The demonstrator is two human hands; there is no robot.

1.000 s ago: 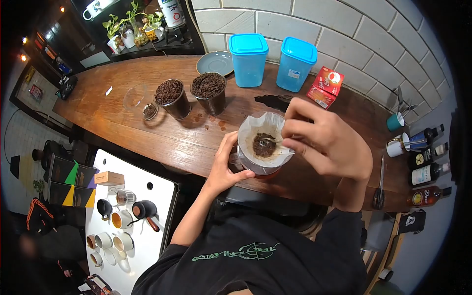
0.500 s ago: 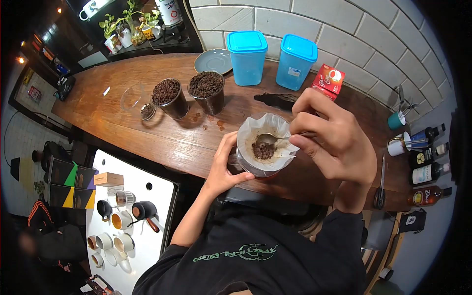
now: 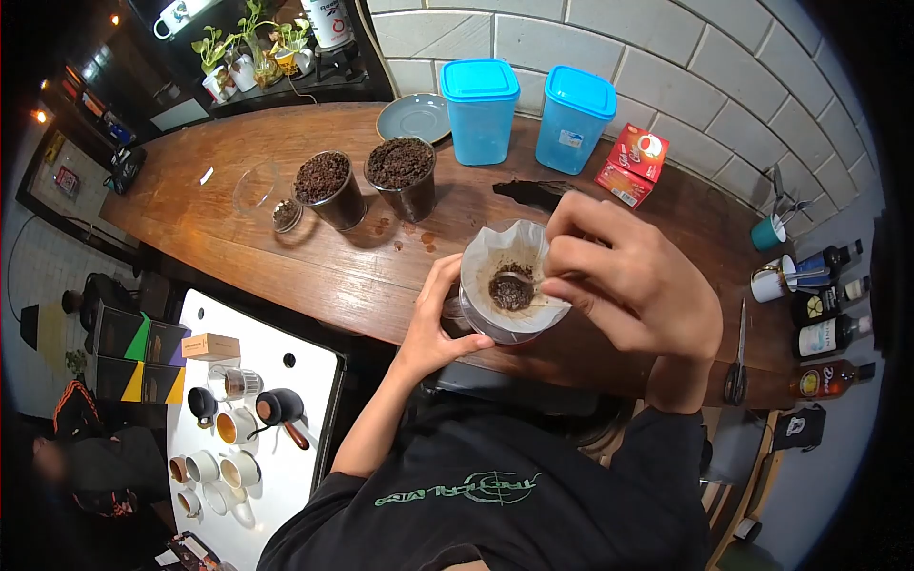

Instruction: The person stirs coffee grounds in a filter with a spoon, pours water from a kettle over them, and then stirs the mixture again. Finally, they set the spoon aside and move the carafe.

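Observation:
A white paper filter (image 3: 482, 263) lines a clear coffee dripper (image 3: 505, 335) near the counter's front edge. Dark, wet-looking coffee grounds (image 3: 511, 298) lie at the bottom of the filter. My left hand (image 3: 436, 328) wraps the dripper's left side, thumb at the front; what stands beneath is mostly hidden. Between the thumb and fingers of my right hand (image 3: 638, 281) is a metal spoon (image 3: 514, 278), its bowl down in the grounds and its handle largely covered by the hand.
Two cups of dark grounds (image 3: 328, 190) (image 3: 402, 176) stand behind left, near a small glass dish (image 3: 286, 215). Two blue canisters (image 3: 479, 114) (image 3: 574, 124), a grey plate (image 3: 414, 118) and a red box (image 3: 631, 167) line the wall. Scissors (image 3: 736, 366) and bottles (image 3: 831, 379) are at right.
My right hand has moved slightly left and down, and the spoon's bowl has sunk deeper into the grounds. The grounds now look darker and stirred. My left hand stays put.

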